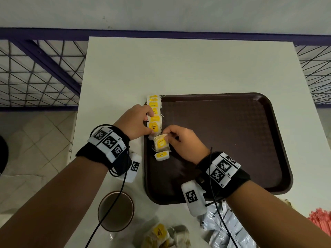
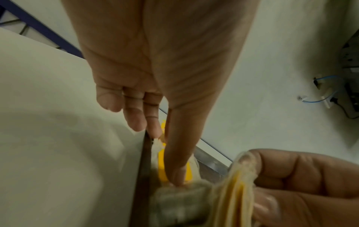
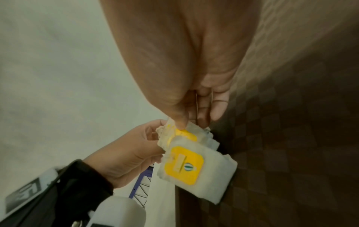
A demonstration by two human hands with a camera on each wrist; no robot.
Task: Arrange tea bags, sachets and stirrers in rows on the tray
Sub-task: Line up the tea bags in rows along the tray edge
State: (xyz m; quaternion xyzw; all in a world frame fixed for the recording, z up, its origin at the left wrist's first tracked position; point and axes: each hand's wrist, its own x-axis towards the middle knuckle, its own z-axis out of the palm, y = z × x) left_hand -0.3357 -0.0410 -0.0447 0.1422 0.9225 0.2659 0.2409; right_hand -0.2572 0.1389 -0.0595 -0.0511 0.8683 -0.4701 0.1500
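A dark brown tray [image 1: 223,140] lies on the white table. Several tea bags with yellow tags [image 1: 154,111] form a column along its left edge. My left hand [image 1: 149,122] rests on the near end of that column, its thumb [image 2: 175,172] pressing down on one yellow tag, its fingers relaxed at the tray's rim [image 2: 143,169]. Just beside it, my right hand [image 1: 168,136] pinches a small stack of tea bags [image 1: 160,143] between thumb and fingers; the stack [image 3: 184,164] hangs tilted over the tray. One more tea bag [image 1: 161,156] lies flat on the tray, nearer to me.
Near the table's front edge stand a brown paper cup [image 1: 116,212], a loose pile of tea bags [image 1: 161,235], grey-white sachets [image 1: 227,228] and red stirrers [image 1: 320,221]. A blue wire railing [image 1: 39,68] runs behind and left of the table.
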